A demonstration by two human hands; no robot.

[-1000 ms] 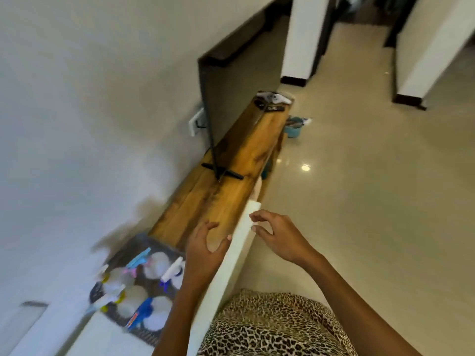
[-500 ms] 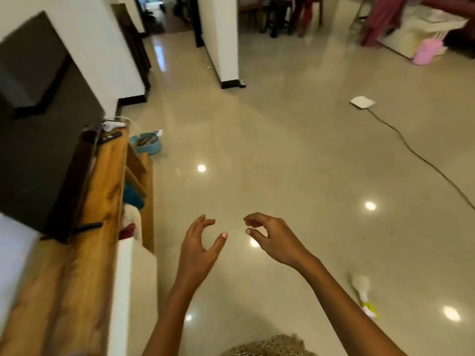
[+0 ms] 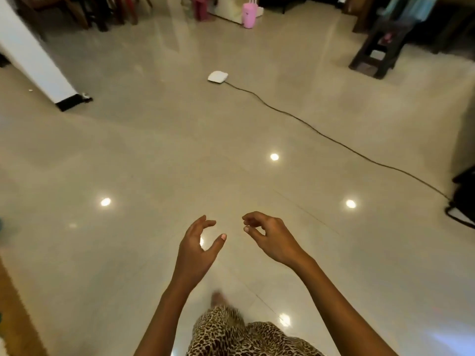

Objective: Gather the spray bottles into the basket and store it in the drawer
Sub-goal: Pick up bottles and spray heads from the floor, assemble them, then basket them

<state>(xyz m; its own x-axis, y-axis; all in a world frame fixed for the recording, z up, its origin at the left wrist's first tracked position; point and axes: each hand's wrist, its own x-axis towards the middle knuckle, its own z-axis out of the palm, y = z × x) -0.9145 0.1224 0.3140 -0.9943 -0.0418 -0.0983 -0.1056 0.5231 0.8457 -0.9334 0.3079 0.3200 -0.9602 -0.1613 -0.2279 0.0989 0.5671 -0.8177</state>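
My left hand [image 3: 198, 246] and my right hand [image 3: 272, 237] are held out side by side over the glossy beige floor [image 3: 154, 163], a short gap between them. Both are empty, with fingers loosely curled and apart. No spray bottle, basket or drawer shows in this view. Only a sliver of the wooden unit's edge [image 3: 11, 312] appears at the lower left.
A white flat device [image 3: 217, 76] lies on the floor with a black cable [image 3: 334, 142] running to the right edge. A white pillar [image 3: 33, 57] stands at left, a dark stool [image 3: 377, 50] at upper right, a pink container [image 3: 249, 15] far back.
The view has swung right, away from the wooden unit and the basket of spray bottles, to the open floor. Both hands stay empty and keep the same pose.
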